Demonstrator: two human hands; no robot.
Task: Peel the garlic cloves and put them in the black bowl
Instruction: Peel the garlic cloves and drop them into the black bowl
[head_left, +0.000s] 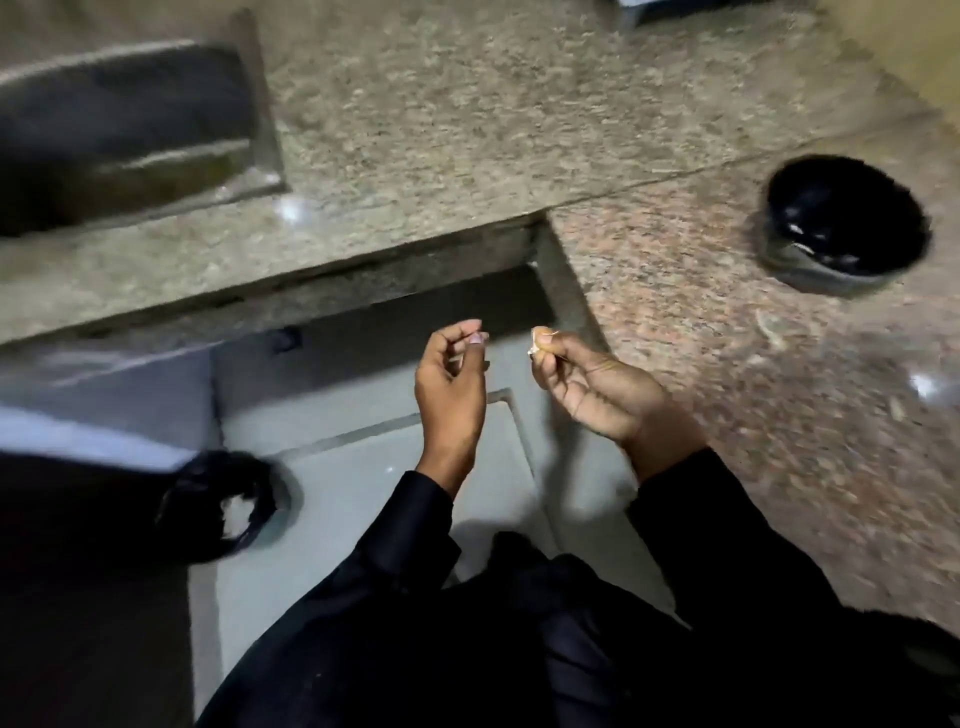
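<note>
The frame is motion-blurred. My right hand pinches a small pale garlic clove between thumb and fingertips, held over the gap in front of the counter. My left hand is a little to its left, apart from it, with its fingers curled and a tiny pale scrap of garlic skin pinched at the tips. The black bowl stands on the reddish granite counter at the far right, well away from both hands. A few pale pieces lie inside it.
A grey granite counter runs across the back, with a steel sink at the upper left. A black bin bag holding white scraps sits on the floor at the lower left. Loose skins lie on the reddish counter.
</note>
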